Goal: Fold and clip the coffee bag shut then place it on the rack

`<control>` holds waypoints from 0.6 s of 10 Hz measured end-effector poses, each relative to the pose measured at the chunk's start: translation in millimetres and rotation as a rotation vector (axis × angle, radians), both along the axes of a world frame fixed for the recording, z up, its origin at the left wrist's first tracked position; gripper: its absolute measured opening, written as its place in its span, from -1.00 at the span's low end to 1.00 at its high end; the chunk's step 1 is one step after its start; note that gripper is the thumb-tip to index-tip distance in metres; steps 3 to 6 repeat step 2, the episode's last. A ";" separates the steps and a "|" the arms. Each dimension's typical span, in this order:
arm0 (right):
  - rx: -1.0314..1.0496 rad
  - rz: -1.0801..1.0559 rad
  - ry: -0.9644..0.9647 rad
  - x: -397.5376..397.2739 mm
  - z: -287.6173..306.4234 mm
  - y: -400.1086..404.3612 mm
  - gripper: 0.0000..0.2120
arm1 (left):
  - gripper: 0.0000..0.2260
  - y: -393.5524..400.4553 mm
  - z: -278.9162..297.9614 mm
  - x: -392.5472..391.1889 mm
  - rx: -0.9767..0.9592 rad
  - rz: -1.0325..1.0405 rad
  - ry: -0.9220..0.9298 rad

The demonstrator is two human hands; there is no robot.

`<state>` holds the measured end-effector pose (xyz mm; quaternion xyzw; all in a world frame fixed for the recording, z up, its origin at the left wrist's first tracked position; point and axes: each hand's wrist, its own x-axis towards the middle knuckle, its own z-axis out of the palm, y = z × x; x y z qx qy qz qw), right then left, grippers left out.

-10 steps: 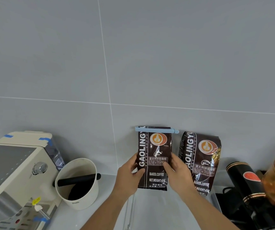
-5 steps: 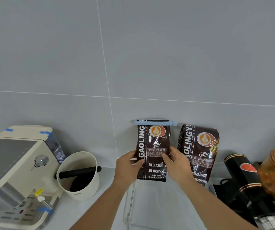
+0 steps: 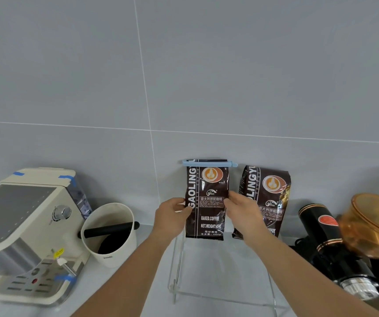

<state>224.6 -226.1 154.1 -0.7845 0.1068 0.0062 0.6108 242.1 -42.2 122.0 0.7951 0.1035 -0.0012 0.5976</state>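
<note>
A dark brown coffee bag (image 3: 206, 202) stands upright against the grey tiled wall, its folded top held by a light blue clip (image 3: 209, 163). My left hand (image 3: 172, 216) grips the bag's left edge and my right hand (image 3: 241, 213) grips its right edge. The bag's bottom sits at the back of a clear acrylic rack (image 3: 224, 296) on the counter.
A second coffee bag (image 3: 266, 195) leans on the wall just right of my right hand. A white knock box (image 3: 115, 243) and a cream espresso machine (image 3: 28, 227) stand at left. A black grinder (image 3: 328, 239) with an amber hopper (image 3: 373, 225) stands at right.
The view has tilted down, showing more of the clear rack. Both hands have stayed on the bag's sides and slid slightly higher along it.
</note>
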 end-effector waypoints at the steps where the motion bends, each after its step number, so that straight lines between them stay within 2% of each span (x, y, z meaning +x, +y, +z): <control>1: 0.248 0.040 0.049 -21.3 24.2 -1.8 -0.80 | -0.79 8.9 20.4 -16.5 -0.250 -0.032 0.054; 2: 0.451 0.083 0.016 -39.3 46.7 -9.2 -0.85 | -0.91 18.6 44.9 -38.2 -0.471 -0.089 0.040; 6: 0.451 0.083 0.016 -39.3 46.7 -9.2 -0.85 | -0.91 18.6 44.9 -38.2 -0.471 -0.089 0.040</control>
